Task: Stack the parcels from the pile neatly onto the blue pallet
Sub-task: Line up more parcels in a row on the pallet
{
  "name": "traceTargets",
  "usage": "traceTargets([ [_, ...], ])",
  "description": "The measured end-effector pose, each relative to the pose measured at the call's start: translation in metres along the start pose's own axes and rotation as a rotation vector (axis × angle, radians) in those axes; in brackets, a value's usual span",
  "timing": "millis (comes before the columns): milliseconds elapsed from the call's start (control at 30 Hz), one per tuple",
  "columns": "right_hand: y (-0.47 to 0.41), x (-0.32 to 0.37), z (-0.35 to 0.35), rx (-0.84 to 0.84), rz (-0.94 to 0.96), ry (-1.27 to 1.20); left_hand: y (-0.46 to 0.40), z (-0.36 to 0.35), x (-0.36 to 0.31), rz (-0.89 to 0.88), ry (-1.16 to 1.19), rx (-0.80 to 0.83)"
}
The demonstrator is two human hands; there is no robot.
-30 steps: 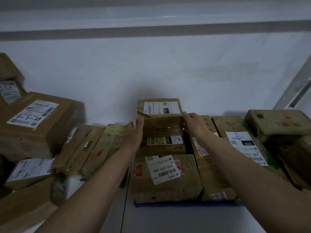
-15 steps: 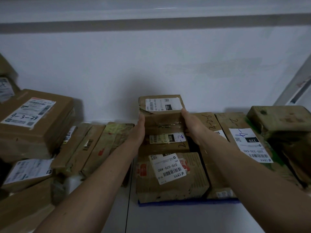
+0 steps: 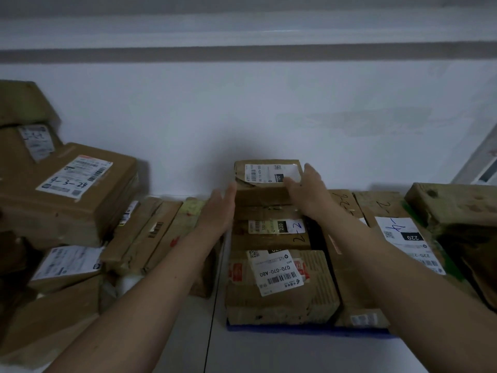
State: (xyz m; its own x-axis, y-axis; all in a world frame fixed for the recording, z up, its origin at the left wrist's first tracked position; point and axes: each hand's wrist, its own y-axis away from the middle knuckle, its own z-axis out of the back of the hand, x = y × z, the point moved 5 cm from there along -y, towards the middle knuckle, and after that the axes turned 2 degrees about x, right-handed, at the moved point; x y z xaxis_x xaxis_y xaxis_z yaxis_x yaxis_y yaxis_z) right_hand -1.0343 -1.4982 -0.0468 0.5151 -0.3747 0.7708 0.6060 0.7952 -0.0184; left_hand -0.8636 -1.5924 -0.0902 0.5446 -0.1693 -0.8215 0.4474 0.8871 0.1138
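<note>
The grip has let go on the left: the left hand (image 3: 219, 208) now lies flat with straight fingers just beside the left face of the small brown cardboard parcel with a white label on top (image 3: 266, 179), no longer wrapped against it as it was half a second ago, while the right hand (image 3: 306, 192) has slid up from the parcel's right side and rests its extended fingers on the top right edge over the label, pressing rather than clutching. That parcel sits at the back of the blue pallet (image 3: 309, 329), on top of the row of brown boxes there, against the white wall (image 3: 269, 117). By my reading the placing is done and this is a final squaring-up before the hands return to the loose pile of brown parcels (image 3: 70, 200) at left, which appears unchanged from the earlier frames.
</note>
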Motion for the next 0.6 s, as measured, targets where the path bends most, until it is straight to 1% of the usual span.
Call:
traceTargets([
  [33, 0.002, 0.013, -0.002, 0.015, 0.084, 0.061, 0.004, 0.011, -0.002, -0.047, -0.101, -0.063],
  [133, 0.016, 0.047, -0.026, 0.151, 0.257, 0.253, 0.022, 0.046, 0.001, -0.119, -0.227, -0.207],
  [233, 0.038, 0.076, -0.067, 0.277, 0.467, 0.435, 0.051, 0.079, 0.013, -0.193, -0.477, -0.270],
  [300, 0.052, 0.092, -0.097, 0.321, 0.583, 0.600, 0.076, 0.101, 0.024, -0.221, -0.551, -0.349],
  [367, 0.066, 0.108, -0.126, 0.371, 0.661, 0.697, 0.099, 0.123, 0.044, -0.111, -0.623, -0.403],
  [400, 0.074, 0.115, -0.138, 0.395, 0.686, 0.712, 0.108, 0.134, 0.055, -0.032, -0.651, -0.405],
  [467, 0.089, 0.127, -0.159, 0.433, 0.711, 0.725, 0.124, 0.155, 0.075, 0.071, -0.658, -0.424],
  [600, 0.113, 0.147, -0.194, 0.477, 0.756, 0.760, 0.152, 0.193, 0.105, 0.151, -0.602, -0.496],
])
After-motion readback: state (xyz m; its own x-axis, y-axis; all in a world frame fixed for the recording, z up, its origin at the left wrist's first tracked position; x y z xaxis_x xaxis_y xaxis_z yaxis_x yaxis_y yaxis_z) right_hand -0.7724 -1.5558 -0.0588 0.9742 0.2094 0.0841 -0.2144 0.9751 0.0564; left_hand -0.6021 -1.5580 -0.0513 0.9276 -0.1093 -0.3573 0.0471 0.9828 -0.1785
